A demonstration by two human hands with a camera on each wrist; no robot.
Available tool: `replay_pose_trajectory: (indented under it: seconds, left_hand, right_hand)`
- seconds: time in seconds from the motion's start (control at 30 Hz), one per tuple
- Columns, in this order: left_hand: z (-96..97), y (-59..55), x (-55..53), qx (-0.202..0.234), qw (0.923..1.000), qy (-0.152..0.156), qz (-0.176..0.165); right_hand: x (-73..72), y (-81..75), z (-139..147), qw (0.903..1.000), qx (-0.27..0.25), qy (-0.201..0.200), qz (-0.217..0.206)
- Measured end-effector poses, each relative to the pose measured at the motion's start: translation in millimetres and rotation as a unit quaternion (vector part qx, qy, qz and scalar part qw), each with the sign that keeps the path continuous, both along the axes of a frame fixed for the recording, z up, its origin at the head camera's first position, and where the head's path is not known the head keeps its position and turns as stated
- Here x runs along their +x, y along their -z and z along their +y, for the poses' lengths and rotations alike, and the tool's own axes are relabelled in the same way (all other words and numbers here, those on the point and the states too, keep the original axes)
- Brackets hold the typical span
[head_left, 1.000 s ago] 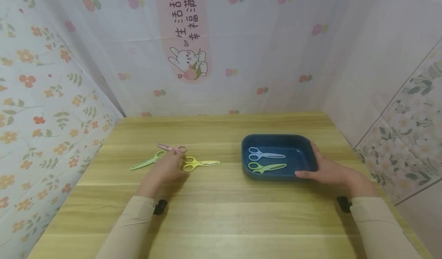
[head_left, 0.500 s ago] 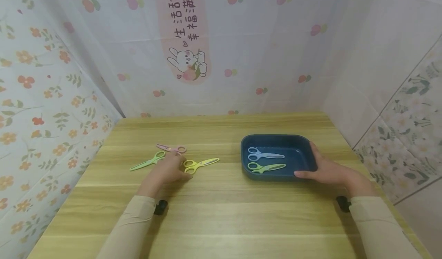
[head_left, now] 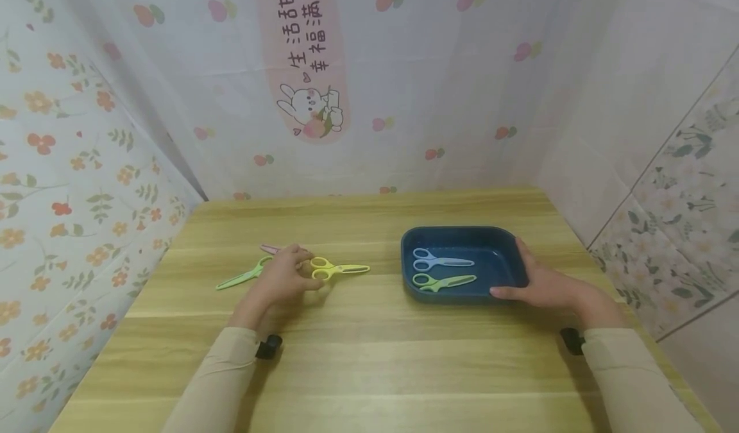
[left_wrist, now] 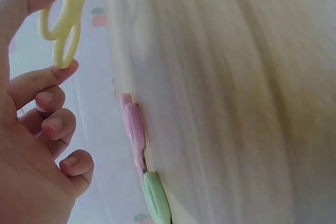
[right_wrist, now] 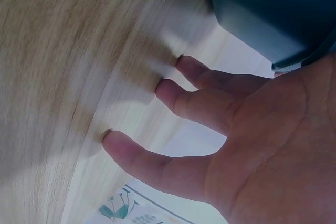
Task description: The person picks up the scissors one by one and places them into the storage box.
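Observation:
My left hand (head_left: 283, 279) pinches the handle loops of yellow scissors (head_left: 340, 269) between thumb and index finger. In the left wrist view the yellow scissors (left_wrist: 71, 17) hang clear of the table. Pink scissors (head_left: 269, 249) lie beyond that hand, mostly hidden by it, and green scissors (head_left: 239, 279) lie to its left. My right hand (head_left: 545, 283) holds the right end of a dark blue tray (head_left: 408, 285), thumb over the front rim. The right wrist view shows several fingertips (right_wrist: 170, 93) on the table. Blue scissors (head_left: 441, 262) and light green scissors (head_left: 444, 282) lie inside the tray.
The wood-grain table (head_left: 375, 369) runs back to a printed curtain (head_left: 369, 99). Floral cloth (head_left: 75, 195) hangs at the left, and a patterned wall covering (head_left: 693, 163) stands at the right. A small black device (head_left: 268, 348) sits at the left wrist.
My left hand has taken hold of the yellow scissors by the loops and raised them slightly, after they turned on the table. The right hand and tray have stayed in place.

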State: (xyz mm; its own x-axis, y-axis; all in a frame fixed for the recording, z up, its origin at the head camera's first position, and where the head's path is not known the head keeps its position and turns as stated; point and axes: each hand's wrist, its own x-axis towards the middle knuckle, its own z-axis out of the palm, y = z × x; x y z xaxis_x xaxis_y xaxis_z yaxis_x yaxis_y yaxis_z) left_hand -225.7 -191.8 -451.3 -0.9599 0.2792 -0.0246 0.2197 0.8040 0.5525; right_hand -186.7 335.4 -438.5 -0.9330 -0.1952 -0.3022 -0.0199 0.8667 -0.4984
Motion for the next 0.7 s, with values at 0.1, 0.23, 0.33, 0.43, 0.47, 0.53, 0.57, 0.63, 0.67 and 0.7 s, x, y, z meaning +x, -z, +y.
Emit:
replay_pose_trajectory:
  seconds: [0.1,0.23,0.33,0.43,0.47,0.53,0.57,0.63,0.67,0.7]
  left_hand:
    - [1.7,-2.3,-1.2,0.006,1.0,-0.003,0.0]
    - [6.1,-5.9,-3.4,0.046,0.9988,-0.013,0.005]
    - [12.2,-8.8,-6.2,0.084,0.9962,-0.022,0.014]
    - [20.4,-12.2,-10.5,0.1,0.994,-0.028,0.035]
    - [23.5,-13.3,-12.4,0.101,0.9935,-0.031,0.041]
    - [29.4,-16.1,-15.4,0.1,0.9928,-0.035,0.056]
    - [32.3,-17.7,-16.4,0.1,0.9925,-0.037,0.061]
    - [38.0,-21.5,-17.9,0.1,0.9918,-0.041,0.068]
    - [40.8,-23.8,-18.2,0.105,0.9912,-0.042,0.068]
    - [43.6,-26.0,-18.2,0.113,0.9902,-0.043,0.07]
  right_hand:
    - [-0.6,1.1,1,1.0,-0.003,0.001,-0.004]
    - [-1.1,1.0,2,1.0,0.001,0.002,-0.007]
    - [-0.9,-0.5,2,0.9999,0.004,0.004,-0.01]
    - [-1.0,-1.6,1,0.9999,0.002,0.005,-0.01]
    - [-1.2,-1.4,1,1.0,0.001,0.005,-0.009]
    - [-1.5,-0.8,1,1.0,-0.001,0.003,-0.005]
    - [-1.7,-0.3,1,1.0,-0.002,0.002,-0.004]
    - [-1.6,0.7,1,1.0,0.0,0.003,-0.006]
    - [-1.4,1.0,1,1.0,0.001,0.003,-0.008]
    - [-1.1,1.0,1,0.9999,0.002,0.004,-0.01]
